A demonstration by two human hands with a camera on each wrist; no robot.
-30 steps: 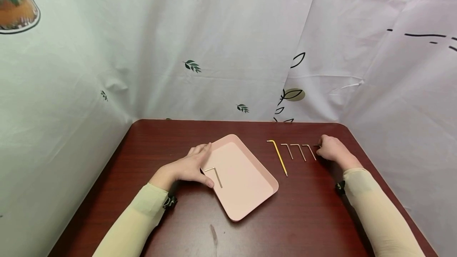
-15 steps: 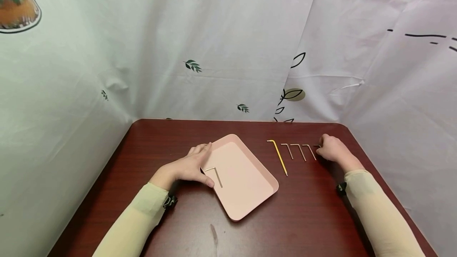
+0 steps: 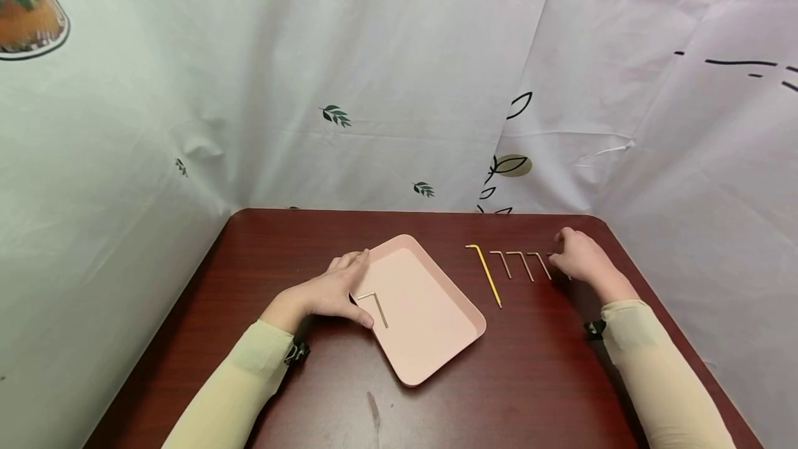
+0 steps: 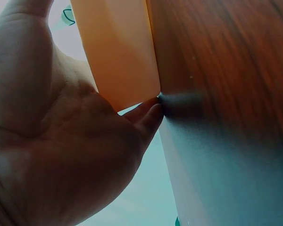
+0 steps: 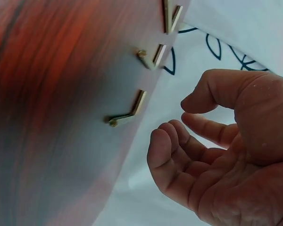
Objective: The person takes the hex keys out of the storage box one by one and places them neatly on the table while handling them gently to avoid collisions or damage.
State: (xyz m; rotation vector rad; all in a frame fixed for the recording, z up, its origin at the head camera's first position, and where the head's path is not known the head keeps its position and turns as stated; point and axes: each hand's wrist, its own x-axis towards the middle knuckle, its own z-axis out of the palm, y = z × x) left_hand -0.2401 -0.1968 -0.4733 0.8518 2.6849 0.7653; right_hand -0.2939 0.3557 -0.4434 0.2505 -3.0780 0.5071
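My left hand (image 3: pixel 327 293) holds the left corner of a pink tray (image 3: pixel 430 310), fingers along one side and thumb along the other. In the left wrist view, fingertips (image 4: pixel 153 115) touch the tray's wall (image 4: pixel 125 52). One L-shaped metal hex key (image 3: pixel 380 310) lies inside the tray near my thumb. At the right, my right hand (image 3: pixel 582 258) hovers with thumb and fingers apart, nothing between them. Under it lies a metal hex key (image 5: pixel 134 110), mostly hidden in the head view. Left of it three metal hex keys, such as this hex key (image 3: pixel 539 265), lie in a row.
A longer yellow hex key (image 3: pixel 488 276) ends the row on the left, beside the tray. The dark red wooden table (image 3: pixel 524 373) runs back to a white printed cloth (image 3: pixel 386 89), which also hangs along both sides.
My right thumb and fingers have parted and lifted slightly from the hex key at the row's right end; its long leg now shows below the hand. My left hand and the tray are still.
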